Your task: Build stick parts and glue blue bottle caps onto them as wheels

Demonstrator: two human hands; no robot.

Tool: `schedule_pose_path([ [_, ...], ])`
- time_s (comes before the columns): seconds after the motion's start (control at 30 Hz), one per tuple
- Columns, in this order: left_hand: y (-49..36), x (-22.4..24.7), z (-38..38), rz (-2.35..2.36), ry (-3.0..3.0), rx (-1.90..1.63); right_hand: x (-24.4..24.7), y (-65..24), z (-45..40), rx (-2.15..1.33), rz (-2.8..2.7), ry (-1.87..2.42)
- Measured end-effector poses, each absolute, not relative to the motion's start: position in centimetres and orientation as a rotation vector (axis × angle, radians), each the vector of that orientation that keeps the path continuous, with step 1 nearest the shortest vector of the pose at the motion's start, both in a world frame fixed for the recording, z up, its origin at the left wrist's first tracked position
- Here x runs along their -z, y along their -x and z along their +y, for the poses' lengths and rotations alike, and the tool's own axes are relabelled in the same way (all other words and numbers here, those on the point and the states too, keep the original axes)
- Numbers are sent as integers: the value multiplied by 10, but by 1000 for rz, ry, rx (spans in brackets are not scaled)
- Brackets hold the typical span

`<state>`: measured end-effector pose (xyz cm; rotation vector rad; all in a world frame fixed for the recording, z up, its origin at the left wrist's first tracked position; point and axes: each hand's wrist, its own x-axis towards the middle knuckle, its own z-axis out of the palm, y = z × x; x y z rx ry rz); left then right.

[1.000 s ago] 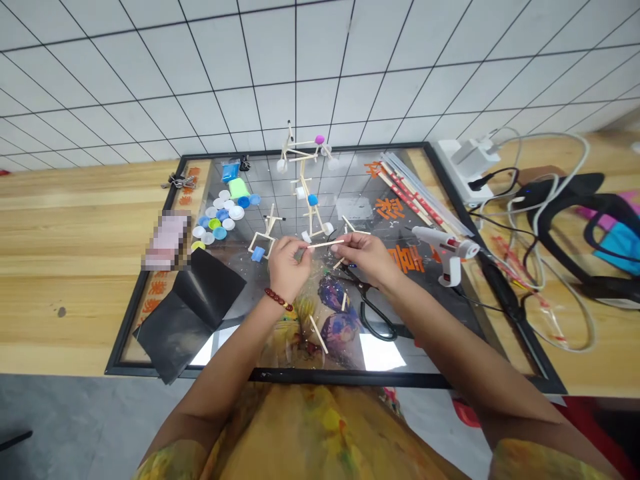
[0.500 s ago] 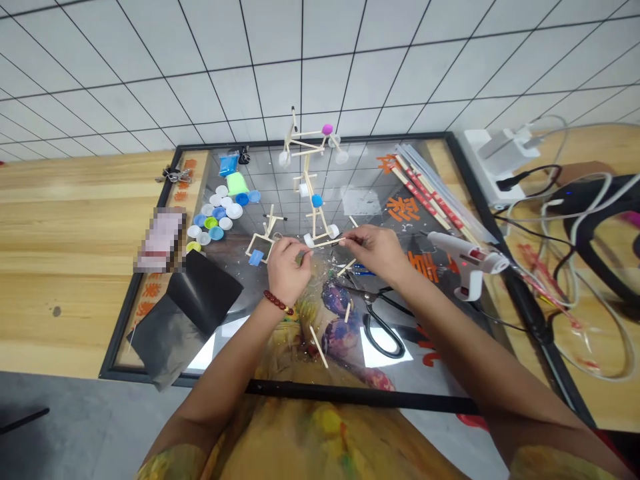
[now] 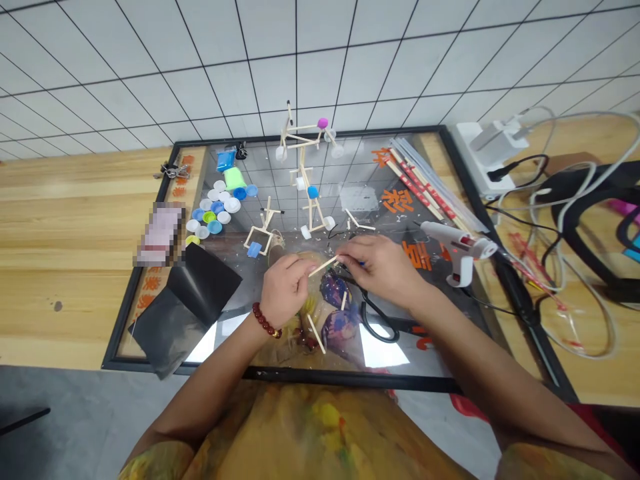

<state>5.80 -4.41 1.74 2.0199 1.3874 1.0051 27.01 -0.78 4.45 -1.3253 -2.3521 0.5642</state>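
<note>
A short pale wooden stick [image 3: 323, 267] is stretched between my two hands above the glass sheet. My left hand [image 3: 286, 287], with a red bead bracelet at the wrist, pinches its left end. The fingertips of my right hand [image 3: 380, 267] close on its right end. Beyond them stands a stick frame with white caps and a blue cap [image 3: 313, 192]. A smaller stick frame with a blue square [image 3: 254, 249] lies to the left. Two joined sticks [image 3: 358, 221] rest behind my right hand. Scissors [image 3: 379, 323] lie partly under my right hand.
Bottle caps [image 3: 228, 205] and black sheets [image 3: 205, 290] lie at the left, near a blurred phone [image 3: 161, 235]. A glue gun [image 3: 457, 248], red-wrapped sticks [image 3: 420, 187] and a power strip [image 3: 483, 163] with cables are at the right. A loose stick [image 3: 316, 335] lies in front.
Both hands have moved toward me with the stick, away from the capped frame, and the stick is now more tilted. The right hand covers more of the scissors.
</note>
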Motion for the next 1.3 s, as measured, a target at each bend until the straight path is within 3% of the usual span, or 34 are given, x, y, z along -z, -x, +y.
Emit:
schedule_pose_path([
  [0.13,-54,-22,-50,1352,-1926,-1072,-47,-263,-31,-375,-2459,1428],
  [0.33,-46,-21,-60,1305,-2279,-767,-41,-267,-59,-547,-2269,1326],
  [0.43,-49,-15,-63,1351,-2337,-718,-36,-257,-69,-273,-2358,1338],
  [0.63,-49,-4,-63,1427,-2200,-959,-27,-251,-56,76,-2414,1574],
  [0.83,-29,3,-57,1455,-2166,-1177,-14,-270,-34,-106,-2459,1440],
  [1.07,-29,-7,-61,1283,-2148,-1295,-10,-289,-34,54,-2063,1828],
  [1.17,-28,-12,-61,1150,-2163,-1196,-14,-292,-37,10,-2026,1981],
  [1.3,-26,-16,-58,689,-2336,-727,-18,-291,-38,-74,-1956,2191],
])
